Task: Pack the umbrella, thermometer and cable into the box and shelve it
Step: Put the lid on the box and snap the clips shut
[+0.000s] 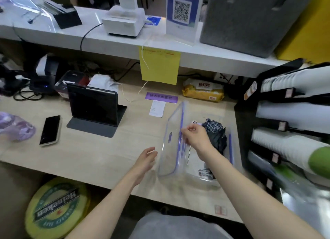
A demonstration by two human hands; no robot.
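A clear plastic box point(224, 182) stands on the wooden desk, right of centre. In it lie a dark folded umbrella point(217, 138), a thin metal thermometer probe point(189, 155) and, at the near end, a dark bundle that looks like the cable point(205, 172). The clear lid point(171, 146) with a purple seal stands on edge along the box's left side. My right hand point(195, 136) reaches over the box and pinches the lid's upper edge. Just left of the lid my left hand point(145, 161) is open, apart from it.
A tablet on a stand point(92, 105) and a phone point(50, 130) sit left on the desk. Racks of stacked cups point(289, 131) crowd the right side. A yellow wipes pack point(202, 92) lies behind the box, under a white upper counter point(125, 42).
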